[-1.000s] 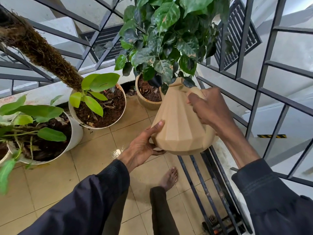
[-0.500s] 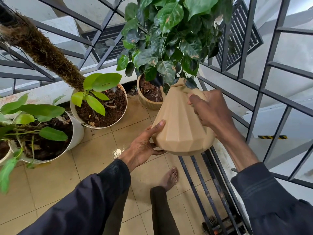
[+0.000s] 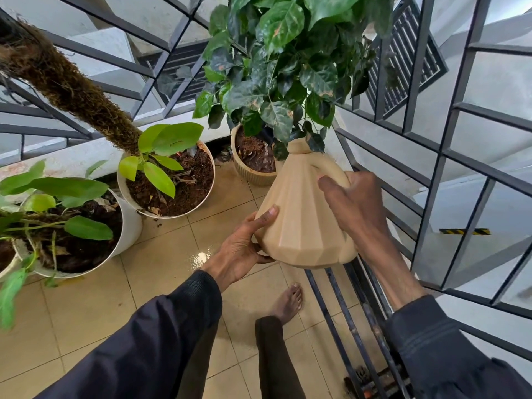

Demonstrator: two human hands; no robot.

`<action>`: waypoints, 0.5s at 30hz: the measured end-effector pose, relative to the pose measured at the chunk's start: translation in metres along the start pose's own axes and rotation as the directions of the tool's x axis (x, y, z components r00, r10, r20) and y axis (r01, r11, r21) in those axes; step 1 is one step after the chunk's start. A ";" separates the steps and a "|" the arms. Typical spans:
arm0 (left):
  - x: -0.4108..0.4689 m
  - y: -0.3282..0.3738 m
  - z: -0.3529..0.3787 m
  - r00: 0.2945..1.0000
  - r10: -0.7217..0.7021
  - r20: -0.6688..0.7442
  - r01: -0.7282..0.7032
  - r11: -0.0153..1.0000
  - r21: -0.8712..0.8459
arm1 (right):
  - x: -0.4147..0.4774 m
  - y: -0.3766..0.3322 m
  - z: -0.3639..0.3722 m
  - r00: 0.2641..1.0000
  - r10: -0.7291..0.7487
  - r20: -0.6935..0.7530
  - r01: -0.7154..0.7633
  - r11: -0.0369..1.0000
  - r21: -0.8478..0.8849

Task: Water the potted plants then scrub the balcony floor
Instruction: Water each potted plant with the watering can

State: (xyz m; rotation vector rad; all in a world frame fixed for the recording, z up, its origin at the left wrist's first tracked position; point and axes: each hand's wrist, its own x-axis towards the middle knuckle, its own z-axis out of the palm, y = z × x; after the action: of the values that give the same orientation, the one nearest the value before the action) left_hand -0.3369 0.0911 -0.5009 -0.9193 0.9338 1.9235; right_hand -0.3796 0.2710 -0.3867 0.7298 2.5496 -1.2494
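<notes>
Can (image 3: 302, 223): held in mid-air at centre, tipped far and left, top end over the soil of the ribbed pot (image 3: 250, 177); tilt judged to serve pouring.
Right hand (image 3: 355, 205): wrapped round the handle on the can's upper right; carries the weight, steers the tilt.
Left hand (image 3: 244, 249): cupped under the near-left base, thumb flat on the side; probably props and raises the base.
Bush (image 3: 282, 67): rooted in the ribbed pot, overhanging the can's top; spout tip hidden by leaves.
White pot (image 3: 172, 217): left of the ribbed pot, apart from the can.
Floor (image 3: 86, 312): tiled; wet patch (image 3: 200, 257) just left of the left hand.
Stage: watering apparently in hand; scrubbing not yet begun.
</notes>
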 end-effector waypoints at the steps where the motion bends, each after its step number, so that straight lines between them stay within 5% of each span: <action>1: 0.001 0.000 -0.001 1.000 0.006 -0.001 -0.006 1.000 0.005 | -0.001 0.001 0.001 1.000 0.000 -0.009 0.000 1.000 -0.007; 15: 0.005 -0.001 -0.005 0.999 0.030 -0.013 -0.030 0.999 0.022 | -0.007 0.007 0.005 0.998 0.040 -0.050 -0.039 0.999 0.024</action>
State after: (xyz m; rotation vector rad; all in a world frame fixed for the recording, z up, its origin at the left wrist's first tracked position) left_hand -0.3372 0.0892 -0.5075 -0.9108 0.9800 1.9307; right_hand -0.3698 0.2683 -0.3919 0.8225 2.5519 -1.2654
